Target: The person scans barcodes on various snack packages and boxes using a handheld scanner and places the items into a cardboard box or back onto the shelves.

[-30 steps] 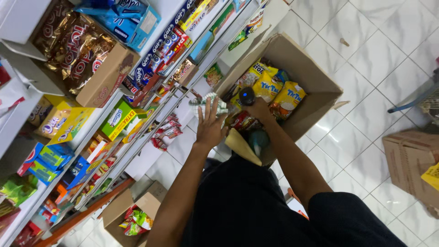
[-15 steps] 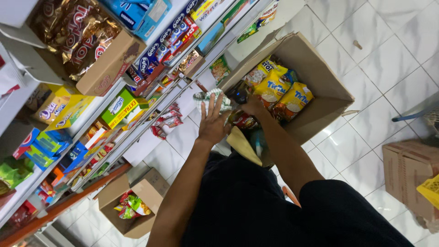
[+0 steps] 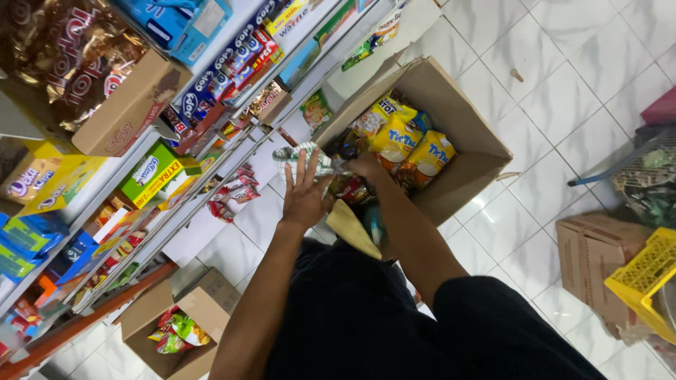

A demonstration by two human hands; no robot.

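My left hand (image 3: pixel 304 191) is spread flat against the near edge of an open cardboard box (image 3: pixel 470 134) on the tiled floor, fingers apart, touching a green-and-white checked packet (image 3: pixel 299 156). My right hand (image 3: pixel 366 169) reaches into the box among dark snack packets (image 3: pixel 352 188); its fingers are partly hidden, and whether they grip one I cannot tell. Yellow snack bags (image 3: pixel 408 141) fill the box's far side.
Shop shelves (image 3: pixel 176 169) stocked with snack packs and boxes run along the left. A smaller open carton (image 3: pixel 179 327) with packets sits on the floor at lower left. A closed carton (image 3: pixel 595 257) and a yellow crate (image 3: pixel 644 278) stand at right.
The view has shifted and tilted slightly. Both hands stay at the box's near edge, and my right hand has gone a little deeper in.
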